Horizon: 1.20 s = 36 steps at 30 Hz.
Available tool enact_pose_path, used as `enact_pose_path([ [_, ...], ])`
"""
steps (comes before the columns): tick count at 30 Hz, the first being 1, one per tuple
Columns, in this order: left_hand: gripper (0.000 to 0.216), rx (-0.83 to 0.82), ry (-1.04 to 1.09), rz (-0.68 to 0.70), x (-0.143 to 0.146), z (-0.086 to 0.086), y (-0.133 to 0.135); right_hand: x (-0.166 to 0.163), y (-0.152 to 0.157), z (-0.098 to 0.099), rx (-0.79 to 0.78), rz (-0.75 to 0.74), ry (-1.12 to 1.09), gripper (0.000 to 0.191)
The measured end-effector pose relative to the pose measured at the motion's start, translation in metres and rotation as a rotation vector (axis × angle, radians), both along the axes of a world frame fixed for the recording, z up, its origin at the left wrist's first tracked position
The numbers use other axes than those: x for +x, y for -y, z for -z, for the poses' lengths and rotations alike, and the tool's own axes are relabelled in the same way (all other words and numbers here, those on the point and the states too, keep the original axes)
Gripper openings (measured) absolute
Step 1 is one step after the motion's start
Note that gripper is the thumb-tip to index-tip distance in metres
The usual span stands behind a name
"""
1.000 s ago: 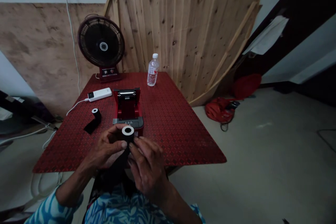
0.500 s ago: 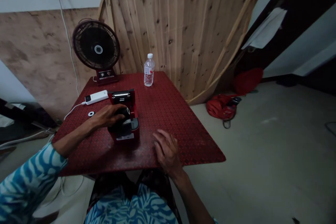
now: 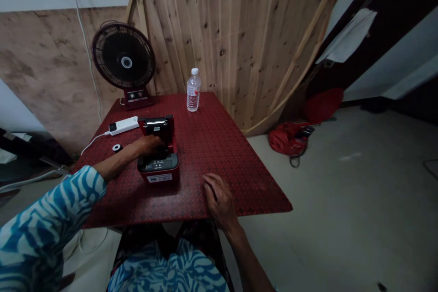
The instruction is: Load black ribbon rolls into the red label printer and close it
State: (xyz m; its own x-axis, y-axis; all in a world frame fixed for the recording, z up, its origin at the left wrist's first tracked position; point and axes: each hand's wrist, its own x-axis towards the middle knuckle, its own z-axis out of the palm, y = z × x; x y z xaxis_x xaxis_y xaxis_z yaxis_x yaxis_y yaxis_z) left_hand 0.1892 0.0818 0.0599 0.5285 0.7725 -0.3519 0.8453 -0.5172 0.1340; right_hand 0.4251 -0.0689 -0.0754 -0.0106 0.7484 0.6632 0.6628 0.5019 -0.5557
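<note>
A red and black printer (image 3: 160, 166), the small receipt or label kind, stands on the table with its lid (image 3: 160, 124) raised. My left hand (image 3: 150, 144) reaches in from the left over its compartment, fingers curled down inside. Shadow and the hand itself hide the fingertips and whatever they hold. Left of the printer, beside my forearm, is a small black roll with a white end (image 3: 117, 148). My right hand (image 3: 219, 198) rests at the table's front edge, fingers loosely bent and apart, holding nothing.
The red patterned table (image 3: 212, 141) also carries a white corded device (image 3: 123, 125), a fan (image 3: 123, 61) and a clear water bottle (image 3: 193, 91). A large round wooden board (image 3: 232, 41) leans behind it. A red bag (image 3: 287, 139) lies on the floor to the right.
My left hand has lowered the black roll it held into the printer, where it is now hidden. The dark strip over the printer's front is gone, baring the button panel. My right hand has barely moved.
</note>
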Motion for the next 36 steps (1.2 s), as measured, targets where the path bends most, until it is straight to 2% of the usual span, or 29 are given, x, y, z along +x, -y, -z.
enact_pose_path([
  [2, 0.025, -0.026, 0.033, 0.03, -0.005, -0.001, -0.003, 0.0, 0.0, 0.001, -0.023, -0.011, -0.017, 0.024],
  [5, 0.034, -0.022, 0.213, 0.015, -0.02, -0.008, 0.001, 0.0, 0.001, 0.002, -0.039, -0.011, -0.051, 0.025],
  [8, 0.041, 0.062, 0.408, -0.082, -0.037, -0.018, 0.024, 0.0, 0.001, 0.003, -0.036, -0.015, -0.073, 0.025],
  [11, 0.042, 0.068, 0.461, -0.174, -0.045, -0.021, 0.056, -0.001, 0.0, 0.003, -0.049, -0.035, -0.081, 0.026],
  [14, 0.037, 0.084, 0.504, -0.19, -0.04, -0.012, 0.074, -0.001, 0.0, 0.003, -0.041, -0.039, -0.065, 0.025],
  [17, 0.03, 0.167, 0.542, -0.178, -0.034, 0.0, 0.074, 0.0, 0.0, 0.002, -0.035, -0.039, -0.05, 0.024],
  [21, 0.024, 0.33, 0.568, -0.057, -0.034, 0.01, 0.073, 0.001, 0.001, 0.003, -0.063, -0.041, -0.065, 0.025],
  [27, 0.024, 0.606, 0.487, 0.086, -0.036, 0.024, 0.09, -0.002, -0.003, -0.005, -0.104, -0.099, -0.106, 0.024],
  [31, 0.022, 0.655, 0.449, 0.148, -0.034, 0.027, 0.102, -0.016, -0.031, -0.031, -0.096, -0.208, -0.15, 0.025],
  [33, 0.022, 0.669, 0.437, 0.156, -0.033, 0.026, 0.107, -0.028, -0.058, -0.047, -0.114, -0.255, -0.22, 0.024],
  [36, 0.021, 0.702, 0.43, 0.142, -0.03, 0.026, 0.115, -0.048, -0.11, -0.07, -0.251, -0.293, -0.444, 0.034],
])
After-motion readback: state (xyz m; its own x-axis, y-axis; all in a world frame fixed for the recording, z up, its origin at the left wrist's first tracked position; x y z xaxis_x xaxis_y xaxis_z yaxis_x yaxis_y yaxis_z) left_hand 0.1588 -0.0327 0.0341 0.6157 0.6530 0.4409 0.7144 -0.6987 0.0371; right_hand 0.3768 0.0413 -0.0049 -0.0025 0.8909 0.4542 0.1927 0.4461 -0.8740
